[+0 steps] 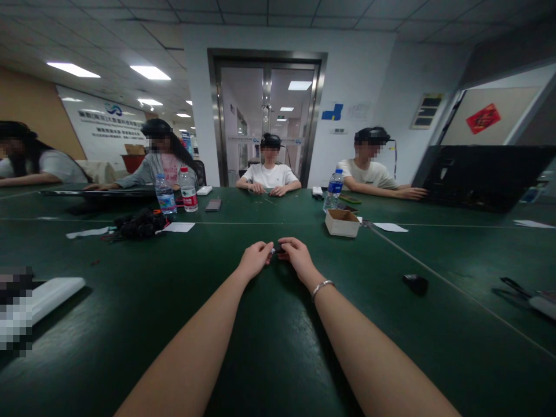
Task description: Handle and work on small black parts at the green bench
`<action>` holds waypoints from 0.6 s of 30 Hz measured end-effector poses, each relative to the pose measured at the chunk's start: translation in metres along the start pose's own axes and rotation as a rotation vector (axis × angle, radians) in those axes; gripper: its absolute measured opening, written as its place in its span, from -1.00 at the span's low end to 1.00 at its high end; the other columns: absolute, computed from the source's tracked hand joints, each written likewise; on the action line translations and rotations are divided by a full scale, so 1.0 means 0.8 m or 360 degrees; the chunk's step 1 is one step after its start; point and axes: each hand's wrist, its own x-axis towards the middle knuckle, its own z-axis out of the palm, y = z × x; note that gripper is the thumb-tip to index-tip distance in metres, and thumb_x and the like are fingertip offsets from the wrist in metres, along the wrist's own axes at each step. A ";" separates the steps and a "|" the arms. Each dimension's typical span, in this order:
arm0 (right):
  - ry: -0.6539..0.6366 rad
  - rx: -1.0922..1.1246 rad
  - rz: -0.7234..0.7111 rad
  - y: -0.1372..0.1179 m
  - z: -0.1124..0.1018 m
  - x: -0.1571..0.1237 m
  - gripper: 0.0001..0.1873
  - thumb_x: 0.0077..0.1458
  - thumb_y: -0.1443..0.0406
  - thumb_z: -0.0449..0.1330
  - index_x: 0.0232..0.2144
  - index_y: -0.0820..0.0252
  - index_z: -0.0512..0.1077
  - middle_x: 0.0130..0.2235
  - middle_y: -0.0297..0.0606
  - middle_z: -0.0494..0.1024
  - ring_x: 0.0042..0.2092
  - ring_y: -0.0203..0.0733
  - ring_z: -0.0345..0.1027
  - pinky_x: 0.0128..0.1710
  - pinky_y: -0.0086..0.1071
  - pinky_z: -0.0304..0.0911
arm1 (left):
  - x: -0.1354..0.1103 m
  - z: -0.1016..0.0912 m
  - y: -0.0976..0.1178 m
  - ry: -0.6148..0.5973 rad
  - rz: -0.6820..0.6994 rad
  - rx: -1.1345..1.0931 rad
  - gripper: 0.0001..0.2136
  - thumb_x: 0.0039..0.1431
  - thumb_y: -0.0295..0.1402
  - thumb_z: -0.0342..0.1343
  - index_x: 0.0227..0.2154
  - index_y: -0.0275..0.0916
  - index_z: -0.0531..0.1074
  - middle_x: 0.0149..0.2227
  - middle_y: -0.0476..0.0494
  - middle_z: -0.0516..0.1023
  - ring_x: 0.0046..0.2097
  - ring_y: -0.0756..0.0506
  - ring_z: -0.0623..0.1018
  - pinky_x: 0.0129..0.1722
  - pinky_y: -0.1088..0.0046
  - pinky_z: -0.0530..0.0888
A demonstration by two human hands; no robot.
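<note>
Both my hands meet over the middle of the green table point(182, 301), forearms stretched forward. Between their fingertips is a small black and silver piece point(277, 250), too small and too covered by fingers for its kind to show. My left hand point(256, 258) pinches its lighter, silvery end with thumb and fingers. From the other side my right hand point(297, 255), a silver bangle on its wrist, grips the dark end. The fingers of both hands are closed and partly hide the piece.
Beyond my hands stand an open cardboard box point(342, 223), a blue-labelled water bottle point(333, 190) and a red-capped bottle point(188, 190). A black bundle point(139, 225) lies left, a computer mouse point(416, 284) right. Several people sit around the table; a large black monitor point(482, 176) stands far right.
</note>
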 end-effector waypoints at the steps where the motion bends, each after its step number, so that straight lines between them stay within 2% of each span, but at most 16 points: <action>1: 0.0003 -0.0002 0.0001 0.000 0.000 0.000 -0.84 -0.12 0.39 0.12 -0.41 0.21 0.45 -0.48 -0.36 0.49 -0.52 -0.37 0.36 -0.50 -0.48 0.34 | 0.000 0.000 -0.001 0.0011 0.0019 -0.0005 -0.68 0.06 -0.07 0.01 -0.38 -0.26 0.41 -0.45 -0.09 0.51 -0.45 -0.01 0.47 -0.42 0.48 0.39; 4: 0.0002 0.0008 0.0005 0.000 0.000 0.000 -0.85 -0.12 0.39 0.13 -0.41 0.21 0.45 -0.49 -0.37 0.49 -0.52 -0.37 0.37 -0.50 -0.48 0.34 | 0.001 0.001 -0.005 0.0034 0.0089 0.0049 -0.74 -0.01 -0.14 0.11 -0.39 -0.25 0.41 -0.48 -0.06 0.50 -0.46 -0.01 0.46 -0.40 0.48 0.38; 6: 0.0001 0.0013 0.0005 -0.001 0.000 -0.001 -0.85 -0.12 0.39 0.13 -0.40 0.21 0.45 -0.49 -0.36 0.49 -0.52 -0.37 0.37 -0.50 -0.48 0.35 | 0.001 0.001 -0.006 0.0042 0.0096 0.0091 -0.73 0.02 -0.11 0.06 -0.46 -0.25 0.41 -0.50 -0.06 0.50 -0.47 -0.01 0.46 -0.40 0.48 0.37; 11: 0.0000 0.0003 0.0001 -0.002 0.001 -0.002 -0.84 -0.13 0.39 0.15 -0.40 0.22 0.44 -0.51 -0.36 0.48 -0.53 -0.36 0.38 -0.51 -0.48 0.34 | -0.002 0.000 -0.001 0.0073 0.0075 0.0195 -0.53 0.10 0.05 -0.14 -0.54 -0.26 0.40 -0.53 -0.09 0.49 -0.49 -0.03 0.46 -0.40 0.44 0.37; 13: 0.0000 0.0011 -0.0004 -0.001 0.001 -0.001 -0.85 -0.13 0.39 0.15 -0.40 0.22 0.44 -0.51 -0.36 0.48 -0.52 -0.35 0.38 -0.51 -0.48 0.34 | -0.003 0.001 0.001 0.0082 0.0039 0.0144 -0.55 0.10 0.05 -0.12 -0.47 -0.27 0.41 -0.52 -0.09 0.49 -0.49 -0.03 0.47 -0.40 0.44 0.37; 16: 0.0011 0.0026 -0.0003 0.000 0.000 0.000 -0.85 -0.13 0.38 0.15 -0.41 0.22 0.44 -0.50 -0.36 0.49 -0.53 -0.36 0.37 -0.52 -0.48 0.34 | -0.003 0.001 0.000 0.0049 0.0025 -0.0020 -0.64 0.05 -0.04 0.03 -0.28 -0.25 0.37 -0.47 -0.07 0.50 -0.46 -0.01 0.47 -0.41 0.47 0.39; 18: 0.0016 0.0024 -0.0001 0.000 0.001 0.000 -0.86 -0.14 0.39 0.15 -0.41 0.22 0.44 -0.50 -0.36 0.48 -0.53 -0.36 0.36 -0.52 -0.48 0.34 | -0.002 0.001 -0.002 0.0006 0.0069 -0.0043 -0.69 0.03 -0.12 0.09 -0.26 -0.24 0.35 -0.46 -0.05 0.49 -0.46 0.00 0.47 -0.41 0.49 0.39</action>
